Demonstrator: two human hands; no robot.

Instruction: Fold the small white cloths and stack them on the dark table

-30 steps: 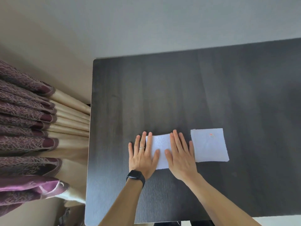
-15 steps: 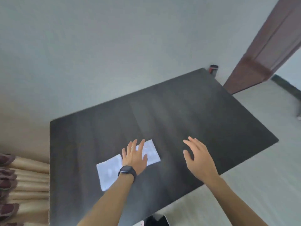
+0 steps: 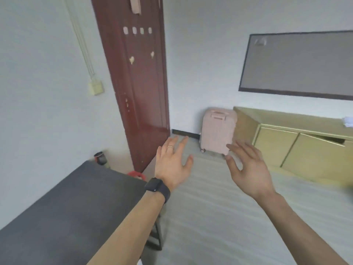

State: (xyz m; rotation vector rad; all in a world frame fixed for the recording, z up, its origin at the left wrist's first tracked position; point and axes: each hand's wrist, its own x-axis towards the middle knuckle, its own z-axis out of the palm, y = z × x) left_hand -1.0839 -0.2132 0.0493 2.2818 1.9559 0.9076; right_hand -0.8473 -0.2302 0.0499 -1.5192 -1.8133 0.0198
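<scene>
The dark worktop (image 3: 66,203) lay near left. The left hand (image 3: 172,165), a watch (image 3: 157,189) on its wrist, and the right hand (image 3: 250,169) hovered over the floor (image 3: 219,226), both grips apart and empty. A blurred white heap (image 3: 348,121) sat on the far-right cabinet (image 3: 286,146).

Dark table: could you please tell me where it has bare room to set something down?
The dark table is bare and uncrowded wherever visible, from its corner near the door to the forearm over its edge; left hand and right hand hover beyond it.
</scene>
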